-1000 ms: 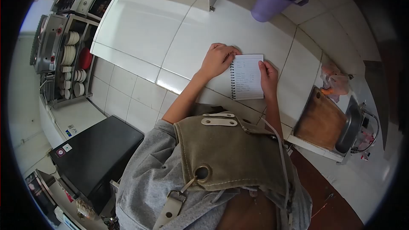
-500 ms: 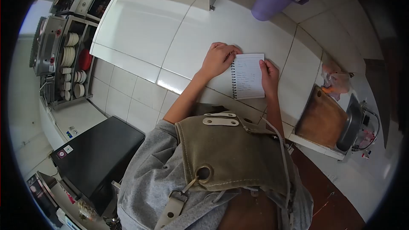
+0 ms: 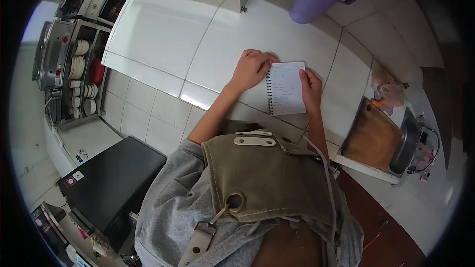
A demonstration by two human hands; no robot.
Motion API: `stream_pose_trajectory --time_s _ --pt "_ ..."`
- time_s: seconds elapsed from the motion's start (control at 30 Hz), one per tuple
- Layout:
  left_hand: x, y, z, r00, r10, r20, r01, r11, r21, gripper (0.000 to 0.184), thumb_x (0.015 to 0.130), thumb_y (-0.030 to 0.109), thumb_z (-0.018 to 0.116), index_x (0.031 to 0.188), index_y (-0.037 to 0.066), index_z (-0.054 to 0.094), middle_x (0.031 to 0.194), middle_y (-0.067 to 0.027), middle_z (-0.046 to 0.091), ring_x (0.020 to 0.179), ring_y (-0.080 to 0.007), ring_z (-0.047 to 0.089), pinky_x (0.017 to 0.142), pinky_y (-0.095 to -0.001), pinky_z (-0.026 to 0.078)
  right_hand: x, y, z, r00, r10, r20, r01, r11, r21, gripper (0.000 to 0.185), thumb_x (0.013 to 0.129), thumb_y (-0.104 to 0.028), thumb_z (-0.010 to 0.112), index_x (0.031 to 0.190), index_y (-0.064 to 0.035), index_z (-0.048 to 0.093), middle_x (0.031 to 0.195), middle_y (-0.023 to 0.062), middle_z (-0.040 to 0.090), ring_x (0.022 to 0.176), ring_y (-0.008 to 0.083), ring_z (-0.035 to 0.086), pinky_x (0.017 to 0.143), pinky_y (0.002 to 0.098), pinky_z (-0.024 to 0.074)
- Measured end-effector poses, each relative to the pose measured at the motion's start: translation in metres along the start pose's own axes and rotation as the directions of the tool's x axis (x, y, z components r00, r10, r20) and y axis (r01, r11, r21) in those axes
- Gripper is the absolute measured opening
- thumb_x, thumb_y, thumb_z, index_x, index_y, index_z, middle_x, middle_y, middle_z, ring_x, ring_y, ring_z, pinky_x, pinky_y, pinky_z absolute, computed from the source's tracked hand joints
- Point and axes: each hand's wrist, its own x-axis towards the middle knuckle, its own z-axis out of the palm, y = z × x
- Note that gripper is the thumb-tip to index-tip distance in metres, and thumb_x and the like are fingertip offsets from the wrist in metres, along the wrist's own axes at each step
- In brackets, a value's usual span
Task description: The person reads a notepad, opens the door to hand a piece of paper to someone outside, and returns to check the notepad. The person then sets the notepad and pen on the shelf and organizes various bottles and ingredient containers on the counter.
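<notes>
Open spiral notebook (image 3: pixel 287 88) over the white tiled table (image 3: pixel 257 27), handwriting on its page and coil along its left edge. Right grip (image 3: pixel 303 76) closed on the right edge, thumb on the page. Left grip (image 3: pixel 271 61) at the upper left corner, fingers bent; cannot tell whether pinching or just touching. Beyond, a purple jug (image 3: pixel 316 0). To the right, a brown board (image 3: pixel 373 136) beside a sink (image 3: pixel 406 141), near a plastic bag (image 3: pixel 388 91).

The tabletop (image 3: pixel 153 24) is glossy, smooth ceramic tile; the spiral notebook (image 3: pixel 287 89) matt paper, the cutting board (image 3: pixel 373 136) brown wood, the apron (image 3: pixel 267 178) coarse matt cloth.
</notes>
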Motion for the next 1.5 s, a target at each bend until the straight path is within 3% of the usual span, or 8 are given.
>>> stream_pose_trajectory --time_s 0.3,0.53,0.6,0.73,0.77,0.83,0.93,1.5 --pt "0.000 -0.001 0.002 1.000 0.010 -0.014 -0.010 1.000 -0.004 0.013 0.085 0.010 0.053 0.087 0.011 0.066 0.067 -0.0044 0.060 0.070 -0.0201 0.058 0.090 -0.0358 0.037 0.001 -0.002 -0.003 1.000 0.006 0.006 -0.006 0.999 -0.047 0.023 0.092 -0.020 0.059 0.087 0.0025 0.062 0.068 -0.0039 0.052 0.065 0.0046 0.043 0.060 0.0216 0.0373" --pt "-0.002 0.000 -0.001 1.000 -0.002 0.004 0.002 1.000 -0.011 0.013 0.085 0.013 0.056 0.091 0.010 0.067 0.070 -0.0039 0.060 0.071 -0.0191 0.057 0.090 -0.0340 0.037 -0.023 -0.049 -0.011 0.980 -0.095 -0.177 0.114 0.988 0.103 0.022 0.093 -0.017 0.056 0.108 -0.0014 0.057 0.100 0.0046 0.059 0.089 0.0115 0.054 0.077 0.0259 0.0436" --pt "-0.002 0.001 0.000 1.000 0.000 -0.012 0.000 1.000 -0.021 0.012 0.084 0.012 0.057 0.090 0.010 0.067 0.067 -0.0034 0.059 0.069 -0.0186 0.057 0.090 -0.0339 0.038 -0.043 -0.083 -0.046 0.975 0.059 0.215 -0.127 0.939 0.319 0.016 0.093 -0.016 0.056 0.104 -0.0047 0.056 0.112 0.0101 0.056 0.101 0.0172 0.054 0.086 0.0325 0.0442" --pt "-0.001 0.000 0.001 1.000 -0.014 -0.024 0.013 0.999 -0.033 0.011 0.083 0.011 0.057 0.089 0.011 0.067 0.066 -0.0021 0.060 0.065 -0.0174 0.057 0.089 -0.0330 0.038 -0.086 -0.175 -0.104 0.601 -0.422 0.679 0.126 0.889 0.440 0.014 0.084 -0.018 0.067 0.091 -0.0063 0.064 0.111 0.0148 0.057 0.100 0.0267 0.056 0.083 0.0365 0.0462" --pt "-0.002 0.000 0.001 1.000 -0.008 -0.012 0.007 0.999 -0.039 0.011 0.083 0.011 0.057 0.089 0.011 0.067 0.066 -0.0021 0.060 0.065 -0.0174 0.057 0.089 -0.0330 0.038 -0.090 -0.200 -0.109 0.612 -0.418 0.671 0.127 0.890 0.438 0.014 0.084 -0.018 0.067 0.091 -0.0063 0.064 0.111 0.0148 0.057 0.100 0.0267 0.056 0.083 0.0365 0.0462" --pt "0.000 0.002 0.000 0.999 -0.032 0.023 0.033 0.999 -0.030 0.012 0.084 0.011 0.057 0.091 0.009 0.067 0.069 -0.0022 0.061 0.066 -0.0168 0.056 0.089 -0.0327 0.037 -0.097 -0.234 -0.110 0.500 -0.242 0.832 0.424 0.906 0.009 0.014 0.078 -0.013 0.071 0.090 -0.0078 0.067 0.108 0.0135 0.059 0.097 0.0284 0.059 0.081 0.0380 0.0481" --pt "0.000 0.002 0.001 1.000 -0.008 0.009 0.009 1.000 -0.017 0.011 0.084 0.011 0.057 0.088 0.009 0.067 0.069 -0.0037 0.061 0.066 -0.0179 0.056 0.086 -0.0330 0.038 -0.106 -0.240 -0.099 0.597 0.008 0.802 0.331 0.909 -0.255 0.024 0.073 -0.005 0.070 0.096 -0.0099 0.067 0.107 0.0108 0.060 0.096 0.0282 0.061 0.082 0.0360 0.0489" --pt "0.000 0.000 0.003 1.000 -0.020 0.004 0.020 1.000 -0.019 0.011 0.085 0.012 0.058 0.088 0.009 0.068 0.063 -0.0025 0.057 0.065 -0.0175 0.055 0.085 -0.0337 0.038 -0.121 -0.239 -0.117 0.670 -0.192 0.717 0.453 0.871 -0.190 0.018 0.073 -0.007 0.067 0.090 -0.0121 0.067 0.095 0.0039 0.063 0.085 0.0235 0.061 0.073 0.0335 0.0482"
